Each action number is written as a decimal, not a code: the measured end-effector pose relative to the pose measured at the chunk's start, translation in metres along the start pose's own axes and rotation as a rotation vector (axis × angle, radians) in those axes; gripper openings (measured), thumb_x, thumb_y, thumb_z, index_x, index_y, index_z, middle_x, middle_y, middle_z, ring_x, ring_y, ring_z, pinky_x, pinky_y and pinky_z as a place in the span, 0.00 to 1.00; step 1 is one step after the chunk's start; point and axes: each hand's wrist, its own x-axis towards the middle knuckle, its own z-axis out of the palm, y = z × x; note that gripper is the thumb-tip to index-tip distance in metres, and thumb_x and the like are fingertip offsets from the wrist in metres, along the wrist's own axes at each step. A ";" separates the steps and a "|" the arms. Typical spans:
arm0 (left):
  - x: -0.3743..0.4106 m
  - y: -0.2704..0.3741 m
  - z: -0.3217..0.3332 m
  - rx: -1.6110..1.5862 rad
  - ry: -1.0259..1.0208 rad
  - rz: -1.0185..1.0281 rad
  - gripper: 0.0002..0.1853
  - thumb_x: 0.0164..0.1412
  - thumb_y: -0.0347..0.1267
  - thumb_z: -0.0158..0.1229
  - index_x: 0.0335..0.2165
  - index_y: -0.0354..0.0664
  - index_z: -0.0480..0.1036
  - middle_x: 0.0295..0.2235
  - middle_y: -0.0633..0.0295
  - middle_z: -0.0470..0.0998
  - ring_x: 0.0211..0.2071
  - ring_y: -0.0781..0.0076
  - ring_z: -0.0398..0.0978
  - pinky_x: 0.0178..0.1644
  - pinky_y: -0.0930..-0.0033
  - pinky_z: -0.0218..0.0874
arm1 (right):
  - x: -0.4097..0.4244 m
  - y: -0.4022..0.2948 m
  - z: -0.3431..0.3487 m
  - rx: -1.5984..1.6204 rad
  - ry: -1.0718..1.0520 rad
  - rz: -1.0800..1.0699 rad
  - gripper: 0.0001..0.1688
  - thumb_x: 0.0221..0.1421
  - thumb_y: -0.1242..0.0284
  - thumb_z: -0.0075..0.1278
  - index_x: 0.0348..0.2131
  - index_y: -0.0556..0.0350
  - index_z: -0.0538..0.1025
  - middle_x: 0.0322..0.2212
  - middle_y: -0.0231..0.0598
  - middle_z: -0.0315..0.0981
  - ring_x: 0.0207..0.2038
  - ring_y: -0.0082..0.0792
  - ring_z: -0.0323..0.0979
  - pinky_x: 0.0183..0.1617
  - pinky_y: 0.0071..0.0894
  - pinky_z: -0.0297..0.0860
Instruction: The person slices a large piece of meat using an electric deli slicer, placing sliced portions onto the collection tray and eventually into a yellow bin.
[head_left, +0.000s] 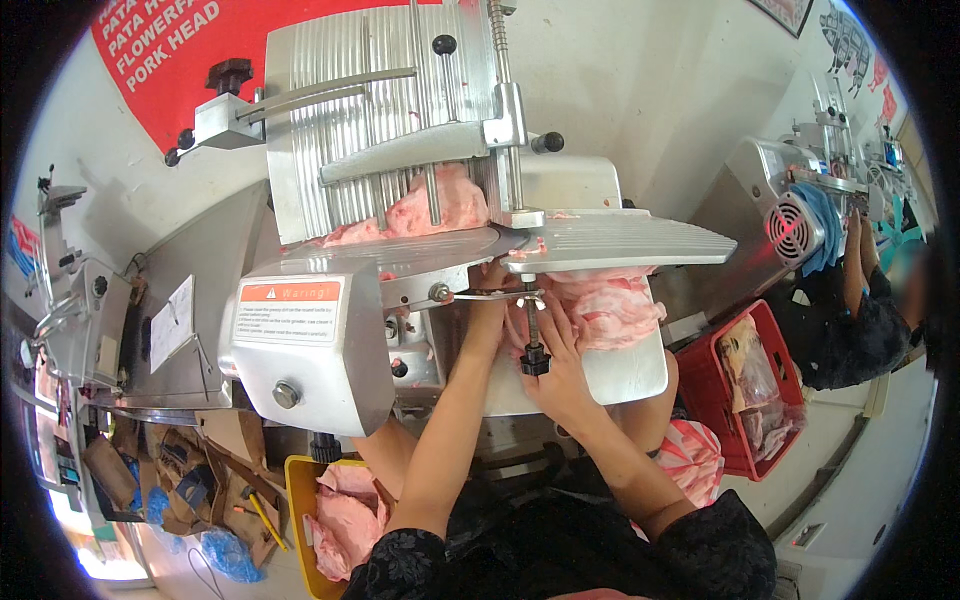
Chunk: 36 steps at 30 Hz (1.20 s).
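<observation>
An electric meat slicer (307, 360) with a ribbed metal carriage stands before me. A pink block of raw, fatty meat (450, 199) sits on the carriage under the pusher arm (405, 154), against the slicing level. Below the ribbed plate (622, 244), sliced meat (607, 307) lies heaped on the white receiving tray (630, 379). My right hand (559, 367) lies against the near left side of this heap, fingers extended and partly behind the black-knobbed screw (534, 360). My left hand (491, 300) reaches up under the blade housing; its fingers are mostly hidden.
Below left, a yellow crate (300, 510) holds pink meat pieces. A red crate (787, 375) with bagged goods stands right. A yellow-handled hammer (262, 517) lies among cardboard. Further right, another person (855, 315) works at a second slicer (787, 180). A clipboard (172, 322) leans left.
</observation>
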 end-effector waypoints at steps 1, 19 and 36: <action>-0.005 0.007 0.003 0.077 -0.045 0.002 0.12 0.67 0.39 0.54 0.44 0.45 0.71 0.28 0.71 0.69 0.26 0.85 0.64 0.30 0.75 0.58 | -0.004 0.005 0.004 0.000 -0.020 0.002 0.38 0.46 0.76 0.55 0.59 0.53 0.68 0.58 0.45 0.64 0.66 0.46 0.55 0.67 0.67 0.39; -0.008 0.012 0.009 -0.304 0.121 0.137 0.15 0.69 0.44 0.51 0.44 0.46 0.71 0.39 0.68 0.76 0.39 0.75 0.72 0.44 0.70 0.64 | -0.001 -0.002 -0.006 0.088 -0.003 0.019 0.37 0.41 0.81 0.54 0.55 0.55 0.70 0.44 0.44 0.68 0.54 0.47 0.64 0.63 0.60 0.52; -0.008 0.013 0.015 -0.122 0.047 -0.041 0.12 0.64 0.42 0.59 0.39 0.48 0.72 0.30 0.70 0.72 0.30 0.79 0.69 0.33 0.74 0.63 | 0.001 0.000 -0.002 0.044 0.045 -0.008 0.31 0.52 0.69 0.58 0.54 0.63 0.71 0.59 0.52 0.61 0.65 0.54 0.54 0.66 0.62 0.48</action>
